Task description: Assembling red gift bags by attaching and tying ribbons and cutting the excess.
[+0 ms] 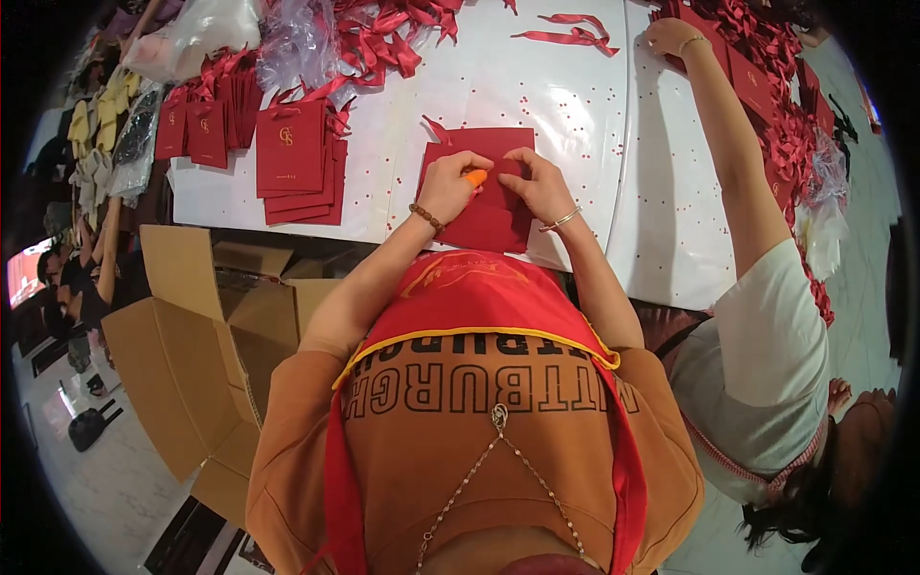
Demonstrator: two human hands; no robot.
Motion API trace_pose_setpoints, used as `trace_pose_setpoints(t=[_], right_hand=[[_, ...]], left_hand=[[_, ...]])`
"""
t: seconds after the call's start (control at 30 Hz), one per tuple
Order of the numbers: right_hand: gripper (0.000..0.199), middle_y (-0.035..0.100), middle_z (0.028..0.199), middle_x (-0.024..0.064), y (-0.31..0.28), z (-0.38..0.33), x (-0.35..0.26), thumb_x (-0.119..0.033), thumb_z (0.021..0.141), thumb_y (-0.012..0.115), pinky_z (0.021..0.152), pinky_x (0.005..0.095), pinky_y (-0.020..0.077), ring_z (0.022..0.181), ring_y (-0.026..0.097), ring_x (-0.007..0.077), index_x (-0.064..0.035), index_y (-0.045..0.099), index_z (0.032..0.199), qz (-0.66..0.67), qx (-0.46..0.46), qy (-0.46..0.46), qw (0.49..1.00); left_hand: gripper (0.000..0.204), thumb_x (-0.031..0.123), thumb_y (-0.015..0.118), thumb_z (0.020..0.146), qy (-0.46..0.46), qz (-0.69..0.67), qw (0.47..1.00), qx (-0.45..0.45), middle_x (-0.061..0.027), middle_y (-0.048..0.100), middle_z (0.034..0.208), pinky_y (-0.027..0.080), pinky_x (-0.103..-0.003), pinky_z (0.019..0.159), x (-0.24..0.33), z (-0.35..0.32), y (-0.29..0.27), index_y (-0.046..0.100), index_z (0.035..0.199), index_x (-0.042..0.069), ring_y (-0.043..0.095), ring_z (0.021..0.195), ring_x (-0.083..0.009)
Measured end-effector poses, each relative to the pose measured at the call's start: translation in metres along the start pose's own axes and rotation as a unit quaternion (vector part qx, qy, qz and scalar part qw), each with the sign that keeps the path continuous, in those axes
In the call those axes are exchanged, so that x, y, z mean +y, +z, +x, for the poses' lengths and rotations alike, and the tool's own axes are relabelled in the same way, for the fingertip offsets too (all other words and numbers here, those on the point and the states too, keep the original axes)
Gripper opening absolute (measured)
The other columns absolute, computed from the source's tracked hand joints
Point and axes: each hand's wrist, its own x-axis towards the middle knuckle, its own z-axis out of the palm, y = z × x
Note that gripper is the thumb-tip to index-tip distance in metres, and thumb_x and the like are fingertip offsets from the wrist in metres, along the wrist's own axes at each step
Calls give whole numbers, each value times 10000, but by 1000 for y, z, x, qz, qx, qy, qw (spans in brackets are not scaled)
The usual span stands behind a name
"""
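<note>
Red bag [491,209] lay mid-frame beneath the left hand [450,184] and right hand [541,190], fingers bent, grip impossible to tell, where uneven pressure could have creased it.

Upper centre of the frame: your left hand [447,188], a small orange object [476,177] at its fingers, and your right hand [543,187] over flat red paper bags [500,230].

A red bag [506,222] is lying flat on the white table [577,79]. A partly hidden orange object [476,177] is showing above it.
</note>
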Motion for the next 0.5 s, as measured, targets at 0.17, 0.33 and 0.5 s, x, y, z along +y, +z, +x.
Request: trace_pose_setpoints(t=[0.17, 0.33, 0.5], right_hand=[[295, 566, 713, 92, 2, 0, 3, -119, 735, 651, 585, 292, 424, 608, 490, 166, -33, 553, 1000, -17, 15, -29, 999], [258, 588, 808, 104, 1, 0, 6, -93, 753, 629, 640, 293, 433, 674, 518, 189, -38, 552, 993, 27, -3, -42, 999], [239, 594, 888, 112, 0, -2, 9, -72, 757, 620, 684, 297, 435, 747, 540, 219, -40, 551, 983, 9, -12, -71, 997]], left_hand=[[157, 46, 563, 734, 71, 73, 994, 38, -131, 629, 709, 453, -289, 565, 1, 0, 5, 643, 866, 17, 597, 614, -187], [188, 49, 562, 731, 48, 104, 993, 27, -133, 624, 713, 454, -304, 578, 6, 2, 4, 624, 907, 30, 597, 634, -215], [312, 24, 538, 733, 68, 151, 985, 56, -116, 609, 693, 458, -347, 592, 16, -5, 8, 542, 1043, 58, 597, 649, -253]])
